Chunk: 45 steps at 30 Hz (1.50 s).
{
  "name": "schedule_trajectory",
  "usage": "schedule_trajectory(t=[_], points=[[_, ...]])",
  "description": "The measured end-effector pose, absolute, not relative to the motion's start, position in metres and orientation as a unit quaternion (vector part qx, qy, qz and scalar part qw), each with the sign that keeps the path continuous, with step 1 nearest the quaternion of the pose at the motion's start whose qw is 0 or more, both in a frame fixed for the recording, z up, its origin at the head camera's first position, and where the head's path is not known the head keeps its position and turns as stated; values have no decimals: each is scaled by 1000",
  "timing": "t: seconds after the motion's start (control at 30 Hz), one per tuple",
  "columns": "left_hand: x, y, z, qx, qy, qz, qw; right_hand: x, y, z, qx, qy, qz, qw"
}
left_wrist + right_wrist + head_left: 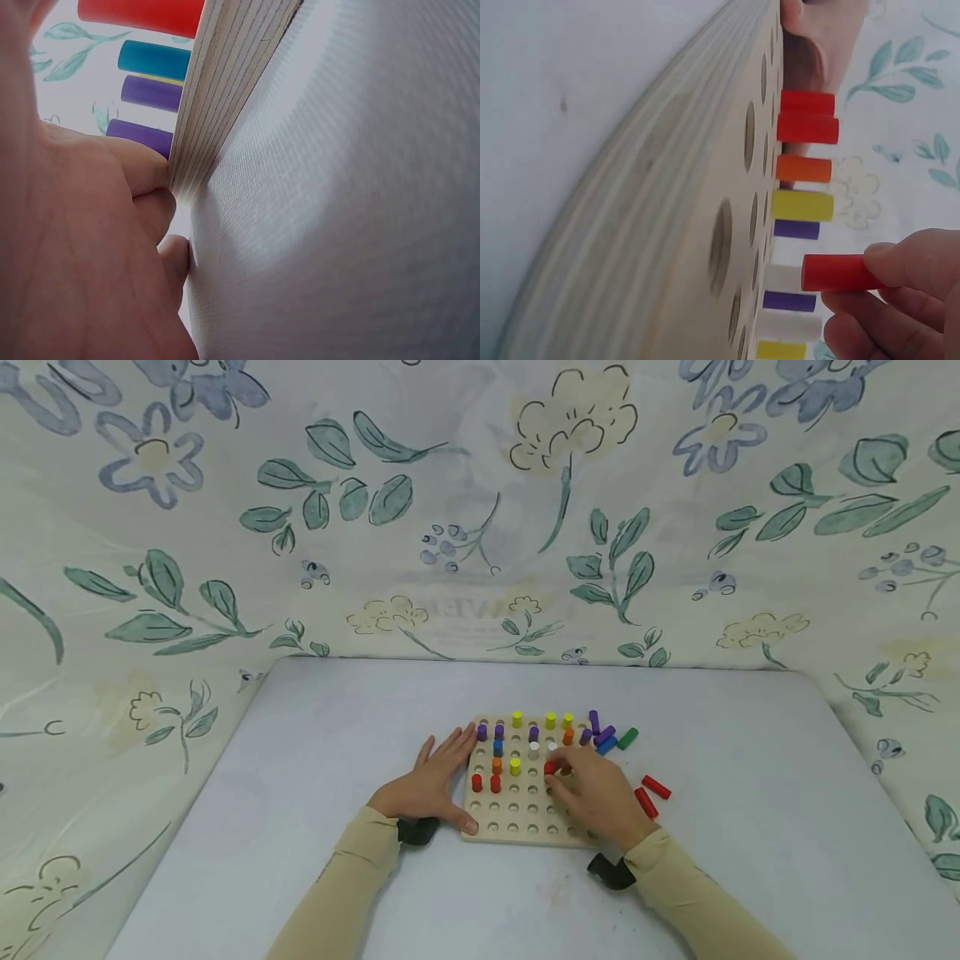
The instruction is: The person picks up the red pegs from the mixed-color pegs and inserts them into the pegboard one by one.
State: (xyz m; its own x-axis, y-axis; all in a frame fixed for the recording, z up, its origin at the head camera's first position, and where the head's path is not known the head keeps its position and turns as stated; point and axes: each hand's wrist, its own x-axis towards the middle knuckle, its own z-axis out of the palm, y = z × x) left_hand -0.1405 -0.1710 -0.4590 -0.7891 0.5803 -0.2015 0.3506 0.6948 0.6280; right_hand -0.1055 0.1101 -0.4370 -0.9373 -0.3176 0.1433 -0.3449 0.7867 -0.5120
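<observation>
A pale wooden pegboard (pixel 503 817) with rows of round holes lies on the white table. My right hand (pixel 600 793) pinches a red peg (pixel 832 272) between thumb and fingers over the board; in the right wrist view the peg's free end is apart from the board face. My left hand (pixel 422 787) rests at the board's left edge, fingers stretched along it and thumb at the near left corner. Standing in holes are two red pegs (pixel 477 783), an orange peg (pixel 497 766), a blue peg (pixel 498 748), and several purple, white and yellow pegs (pixel 515 767).
Two loose red pegs (pixel 656 787) lie on the table (pixel 750 793) right of the right hand. By the board's far right corner are loose purple pegs (pixel 604 735), a blue peg (pixel 607 746) and a green peg (pixel 627 738). Flowered cloth (pixel 465 577) hangs behind the table.
</observation>
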Motion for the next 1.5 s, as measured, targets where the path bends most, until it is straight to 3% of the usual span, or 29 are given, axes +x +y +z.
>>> schedule_trajectory(t=[0.23,0.67,1.5], points=[[-140,-171,-459,256,900,293,196,-103,103,-437,176,-941,290,13],[-141,-171,-459,261,901,287,193,-102,95,-439,213,-935,278,47],[-141,-172,-458,266,900,289,191,-102,82,-442,226,-934,276,12]])
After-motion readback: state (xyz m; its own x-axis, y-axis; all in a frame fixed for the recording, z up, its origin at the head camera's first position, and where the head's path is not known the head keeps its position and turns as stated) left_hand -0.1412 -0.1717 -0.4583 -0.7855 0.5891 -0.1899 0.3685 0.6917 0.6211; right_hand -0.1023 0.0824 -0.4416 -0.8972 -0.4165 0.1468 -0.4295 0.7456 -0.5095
